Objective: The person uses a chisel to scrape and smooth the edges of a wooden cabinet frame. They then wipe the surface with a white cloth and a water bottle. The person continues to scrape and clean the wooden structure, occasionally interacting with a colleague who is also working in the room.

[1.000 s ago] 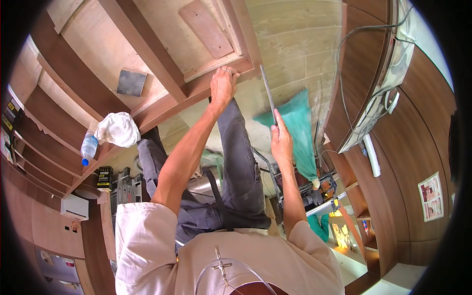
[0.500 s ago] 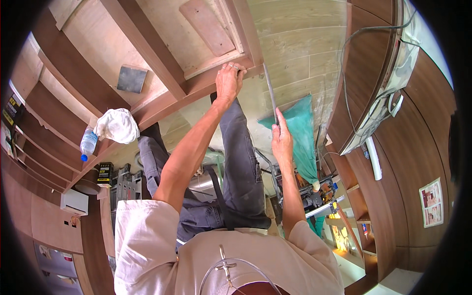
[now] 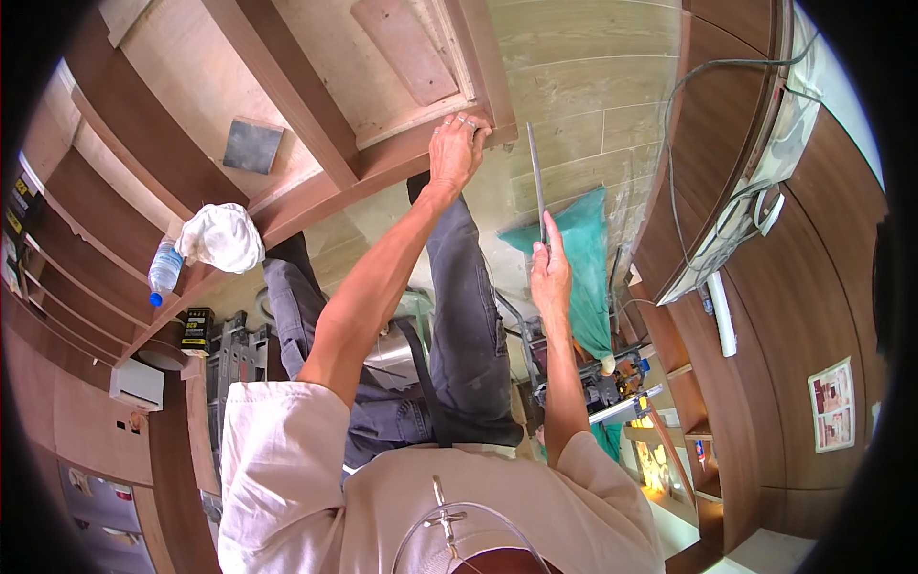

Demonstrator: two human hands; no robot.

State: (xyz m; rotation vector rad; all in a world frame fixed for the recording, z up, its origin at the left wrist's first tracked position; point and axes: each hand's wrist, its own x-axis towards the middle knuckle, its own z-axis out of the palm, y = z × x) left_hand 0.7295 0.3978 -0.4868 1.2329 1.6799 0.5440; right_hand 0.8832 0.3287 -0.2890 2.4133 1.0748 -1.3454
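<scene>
My left hand rests at the near corner of a brown wooden frame, its fingers curled over the edge. In my right hand is a long, thin, grey metal file, held by its lower end and pointing away from me. The file's tip stands a little to the right of the frame's corner, apart from it. Inside the frame, light board panels show, with a dark square pad lying on one.
A white cloth and a water bottle sit on the frame's left part. Beyond my right hand lies a green sheet on the tiled floor. Brown panels with a loose cable stand at right. A ladder is at lower left.
The file has swung away from the frame's corner, its tip moving slightly right. My left hand has shifted a little right along the edge.
</scene>
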